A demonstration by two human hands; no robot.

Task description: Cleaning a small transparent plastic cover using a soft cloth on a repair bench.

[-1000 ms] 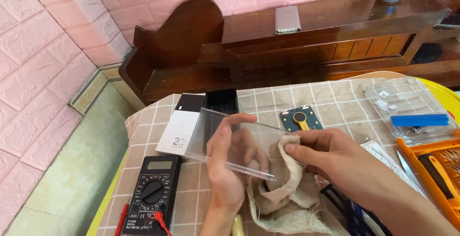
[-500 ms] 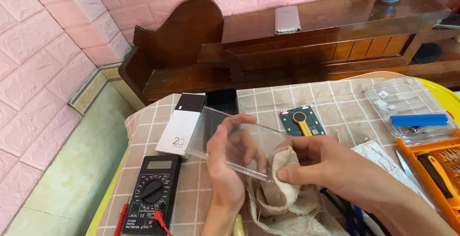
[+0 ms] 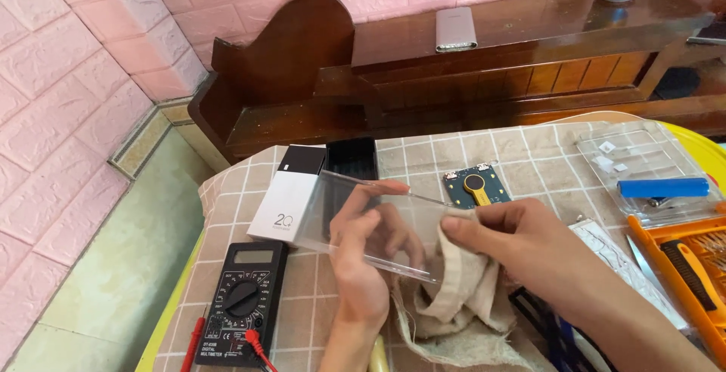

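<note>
Hands meet at the centre of the frame, over the checked cloth of the surface (image 3: 529, 153). Our left hand (image 3: 370, 243) curls its fingers around a clear plastic sheet (image 3: 340, 206), thumb on top at the upper edge and fingers showing through from behind, holding it tilted above the surface. Our right hand (image 3: 514, 240) is closed on a beige rag (image 3: 461, 289), pinching it against the right end of the sheet, so the sheet spans from our hands out toward the left. Just beyond its left end lie a white box (image 3: 283, 198) and a black box (image 3: 352, 159). A black multimeter (image 3: 243, 304) sits at lower left, a blue circuit board (image 3: 480, 185) above our right hand, and an orange tool case (image 3: 692, 274) at the right edge.
</note>
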